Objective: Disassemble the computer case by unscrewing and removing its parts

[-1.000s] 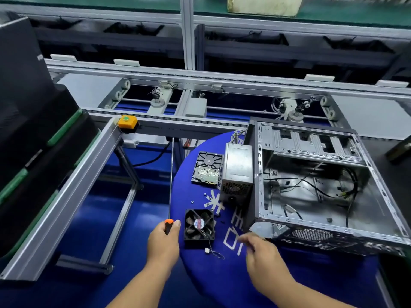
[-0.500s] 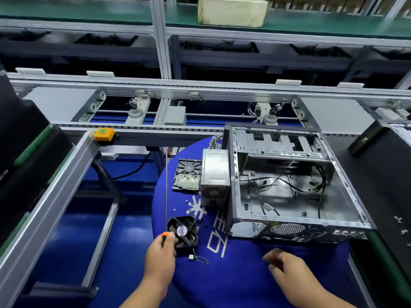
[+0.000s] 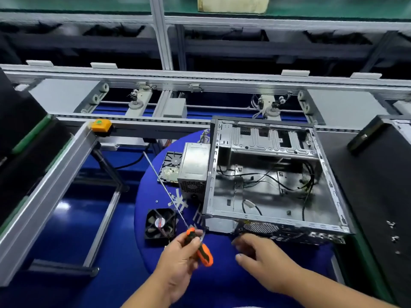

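Blue mat [image 3: 155,196] | left hand [image 3: 178,258] grips screwdriver [image 3: 198,245], now tilted | right hand [image 3: 262,258] loose, nearer case [image 3: 266,196]

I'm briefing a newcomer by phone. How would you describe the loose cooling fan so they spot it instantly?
Find the open computer case on the round blue table. Off its near left corner lies the cooling fan: square, black, flat, unlike the silver power supply behind.

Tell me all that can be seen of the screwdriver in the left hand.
The screwdriver has a thick orange and black handle and a very long, thin metal shaft. The left hand grips the handle with curled fingers. It is tilted, with the shaft running up and to the left above the blue table, past the black fan. Its tip touches nothing.
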{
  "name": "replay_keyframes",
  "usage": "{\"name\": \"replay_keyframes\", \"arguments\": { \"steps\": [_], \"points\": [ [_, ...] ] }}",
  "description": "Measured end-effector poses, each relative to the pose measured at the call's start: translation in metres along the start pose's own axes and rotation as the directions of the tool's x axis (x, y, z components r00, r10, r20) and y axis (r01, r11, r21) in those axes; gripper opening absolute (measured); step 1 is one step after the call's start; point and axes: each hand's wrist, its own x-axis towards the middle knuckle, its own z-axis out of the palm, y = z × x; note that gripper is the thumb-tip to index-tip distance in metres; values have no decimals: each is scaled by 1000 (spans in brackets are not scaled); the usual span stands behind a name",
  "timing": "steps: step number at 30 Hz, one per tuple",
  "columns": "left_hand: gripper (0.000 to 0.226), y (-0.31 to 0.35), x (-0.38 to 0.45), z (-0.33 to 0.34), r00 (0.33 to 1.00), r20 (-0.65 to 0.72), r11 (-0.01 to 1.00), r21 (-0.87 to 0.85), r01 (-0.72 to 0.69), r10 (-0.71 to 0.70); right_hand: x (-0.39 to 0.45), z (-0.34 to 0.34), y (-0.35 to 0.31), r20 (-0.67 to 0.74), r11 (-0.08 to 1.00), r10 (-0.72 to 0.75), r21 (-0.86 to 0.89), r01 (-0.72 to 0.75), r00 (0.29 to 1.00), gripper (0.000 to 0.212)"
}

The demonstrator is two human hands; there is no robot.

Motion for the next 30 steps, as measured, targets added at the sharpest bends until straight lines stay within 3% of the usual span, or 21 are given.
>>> {"name": "replay_keyframes", "arguments": {
  "steps": [3, 7, 10, 15, 17, 20, 24, 28, 30],
  "points": [
    [17, -13, -8, 24, 1000, -4, 999, 33, 8, -7, 16, 5, -11, 162, 996, -91, 16, 90, 983, 61],
    [20, -30, -16, 48, 998, 27, 996, 68, 60, -62, 27, 12, -5, 239, 982, -174, -29, 186, 955, 40],
    [20, -36, -12, 49, 996, -93, 1000, 28, 5, -2, 21, 4, 25, 191, 974, -163, -129, 189, 968, 34],
    [24, -36, 8, 29, 936, -353, 995, -89, -54, 19, -9, -24, 93, 56, 957, -54, -281, 68, 997, 32],
    [28, -42, 16, 30, 928, -371, 997, -70, 12, -37, -20, -32, 113, -29, 936, -2, -351, -9, 1000, 30],
    [23, -56, 27, 37, 911, -385, 989, -45, 143, -149, -25, -33, 130, -115, 905, -35, -424, -17, 993, 34],
    [13, -62, 40, 35, 856, -440, 962, -154, 227, -272, -26, -30, 132, -79, 836, -67, -548, 13, 995, 45],
    [14, -58, 49, 35, 824, -510, 966, -55, 254, -246, -27, -39, 128, -103, 840, -93, -542, 23, 990, 68],
    [18, -57, 51, 33, 813, -525, 962, -43, 269, -251, -31, -39, 130, -114, 877, -113, -479, 45, 987, 62]
  ]
}}
